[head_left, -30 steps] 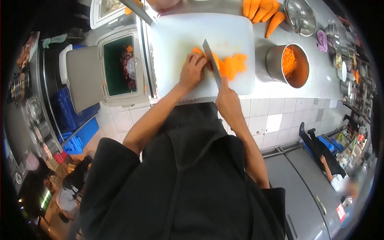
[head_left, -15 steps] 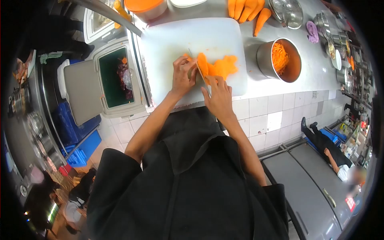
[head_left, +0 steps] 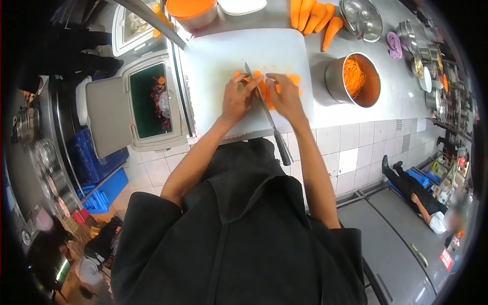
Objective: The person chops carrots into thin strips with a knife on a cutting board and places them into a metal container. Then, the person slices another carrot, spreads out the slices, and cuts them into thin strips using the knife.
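Note:
On the white cutting board (head_left: 213,61) lies a knife (head_left: 268,113), its blade between my hands and its dark handle over the near edge. My left hand (head_left: 238,99) rests left of the blade, fingers bent at small orange carrot pieces; whether it grips one is hidden. To the right of the blade, my right hand (head_left: 287,96) is off the handle, with its fingers bent over carrot slices (head_left: 269,104). What its fingertips hold, if anything, cannot be made out. More orange slices show beyond and beside that hand.
A steel pot (head_left: 338,80) of shredded carrot stands right of the board. Peeled carrots (head_left: 316,16) and a steel colander (head_left: 362,19) sit behind. At left is an open bin (head_left: 133,101); an orange-lidded tub (head_left: 192,11) stands at the back. A person (head_left: 424,203) is at far right.
My right hand has let go of the knife and moved up to the carrot slices. The knife now lies on the board with its handle toward me. My left hand stays near the blade.

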A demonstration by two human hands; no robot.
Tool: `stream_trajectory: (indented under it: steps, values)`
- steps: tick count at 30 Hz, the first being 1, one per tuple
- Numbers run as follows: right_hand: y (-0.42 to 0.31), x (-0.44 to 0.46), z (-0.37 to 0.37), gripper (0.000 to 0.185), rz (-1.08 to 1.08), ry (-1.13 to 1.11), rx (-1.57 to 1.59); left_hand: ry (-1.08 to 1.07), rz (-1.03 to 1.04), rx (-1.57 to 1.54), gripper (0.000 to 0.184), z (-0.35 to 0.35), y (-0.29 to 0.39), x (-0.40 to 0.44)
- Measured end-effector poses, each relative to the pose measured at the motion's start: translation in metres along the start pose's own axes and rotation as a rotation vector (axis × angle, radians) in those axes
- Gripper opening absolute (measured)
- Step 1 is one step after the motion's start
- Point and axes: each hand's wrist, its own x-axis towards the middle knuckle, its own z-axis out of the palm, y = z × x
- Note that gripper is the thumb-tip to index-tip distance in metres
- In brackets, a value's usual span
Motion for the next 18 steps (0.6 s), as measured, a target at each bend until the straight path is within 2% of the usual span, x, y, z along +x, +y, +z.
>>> stream_trajectory:
  steps: [1, 2, 4, 5, 7, 11, 13, 15, 18]
  values:
    - [0.012, 0.011, 0.005, 0.03, -0.019, 0.034, -0.195, -0.002, 0.002, -0.004, 0.067, -0.001, 0.0, -0.001]
    - [0.02, 0.023, 0.01, 0.03, -0.015, 0.04, -0.198, -0.003, -0.004, -0.002, 0.066, 0.0, 0.0, -0.001]
    - [0.027, 0.049, 0.021, 0.028, -0.004, -0.101, -0.496, -0.006, -0.001, -0.004, 0.065, 0.002, -0.002, -0.001]
    - [0.029, 0.061, 0.026, 0.028, -0.002, -0.094, -0.498, 0.015, -0.003, -0.003, 0.063, 0.003, -0.003, -0.002]
    - [0.026, 0.076, 0.032, 0.026, -0.029, -0.22, -0.684, 0.032, -0.002, -0.003, 0.061, 0.004, -0.004, -0.001]
    - [0.002, 0.068, 0.011, 0.026, 0.094, -0.112, -0.446, 0.033, -0.038, -0.06, 0.06, 0.004, -0.005, -0.002]
    - [-0.013, 0.044, -0.016, 0.03, 0.174, 0.063, -0.137, 0.04, -0.046, -0.06, 0.06, 0.004, -0.004, -0.003]
    - [-0.022, 0.015, -0.029, 0.029, 0.241, 0.071, -0.249, 0.014, -0.026, -0.056, 0.061, 0.002, -0.004, -0.002]
    - [-0.01, -0.018, -0.02, 0.026, 0.261, 0.04, -0.2, 0.014, -0.031, -0.051, 0.058, 0.002, -0.003, -0.002]
